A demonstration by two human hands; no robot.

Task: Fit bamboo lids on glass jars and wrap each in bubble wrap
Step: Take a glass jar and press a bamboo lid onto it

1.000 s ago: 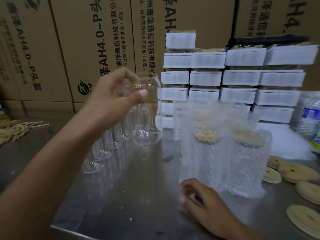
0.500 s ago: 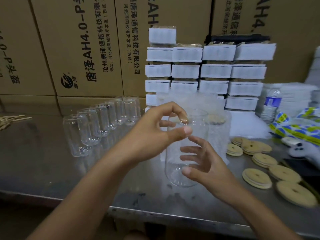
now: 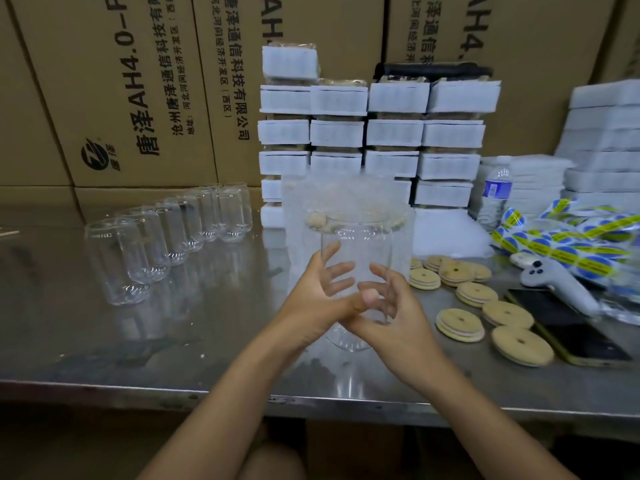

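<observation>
Steel worktable [image 3: 104, 358], wall of printed cardboard cartons [image 3: 121, 98] behind, dim indoor light

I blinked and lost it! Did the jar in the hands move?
Yes. The jar went right, away from the row of empty jars, toward the table's near edge.

- The left hand [image 3: 311, 303] and right hand [image 3: 394, 313] are gripping an upright glass jar [image 3: 356, 244].
- Loose bamboo lids [image 3: 460, 320] are lying at its 3 o'clock.
- Several empty jars [image 3: 166, 237] are standing at 10 o'clock.
</observation>
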